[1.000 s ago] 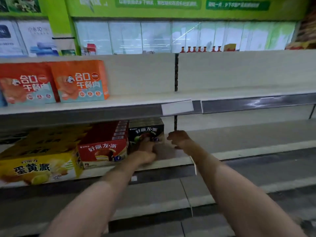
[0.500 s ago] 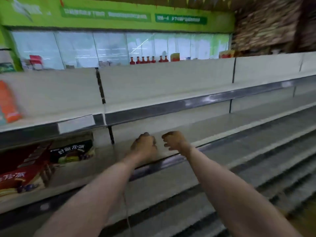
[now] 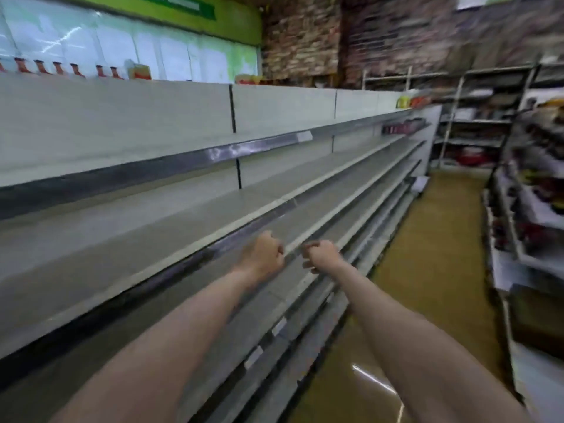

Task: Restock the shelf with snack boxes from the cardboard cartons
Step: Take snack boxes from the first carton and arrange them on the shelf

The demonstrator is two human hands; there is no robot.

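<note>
Left hand (image 3: 263, 253) curling, holding nothing | right hand (image 3: 321, 257) likewise, just beside it | shelf (image 3: 171, 236) front edge running lengthwise beneath both | cartons not showing; direction undeterminable.

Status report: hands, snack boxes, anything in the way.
Left hand and right hand curled, holding nothing. No snack boxes or cartons in view. Shelf ahead bare; nothing blocking.
</note>
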